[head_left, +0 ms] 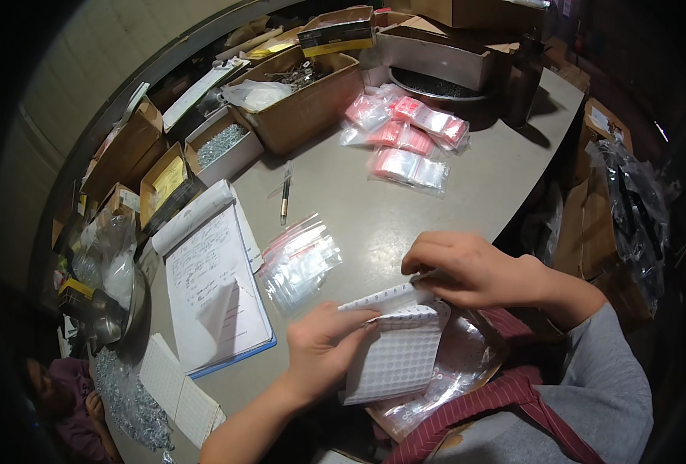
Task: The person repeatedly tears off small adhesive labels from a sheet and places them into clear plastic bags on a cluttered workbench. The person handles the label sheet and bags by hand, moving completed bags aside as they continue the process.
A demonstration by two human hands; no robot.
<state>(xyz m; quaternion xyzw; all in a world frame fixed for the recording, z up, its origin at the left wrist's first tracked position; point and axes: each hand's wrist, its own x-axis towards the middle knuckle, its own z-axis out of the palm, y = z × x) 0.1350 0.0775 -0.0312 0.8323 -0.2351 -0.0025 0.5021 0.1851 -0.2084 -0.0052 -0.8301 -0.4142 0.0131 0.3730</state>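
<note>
My left hand (pixel 321 349) grips the left side of a white sheet of small round stickers (pixel 397 356), thumb on top. The sheet is bent over, and its upper strip (pixel 389 295) with a row of round marks stands up toward my right hand (pixel 467 267). The fingers of my right hand are curled and pinch the right end of that strip; the fingertips are partly hidden. Beneath the sheet, near my lap, sits an open box (pixel 455 367) lined with clear plastic. A fanned stack of small clear zip bags (pixel 300 259) lies just beyond my left hand.
A clipboard with written pages (pixel 211 286) lies left, a pen (pixel 285 197) beyond it. Packs of red-topped bags (pixel 408 139) lie at the back. Boxes of hardware (pixel 304 100) line the far edge. Loose metal pieces (pixel 130 398) and another person (pixel 68 402) are at lower left.
</note>
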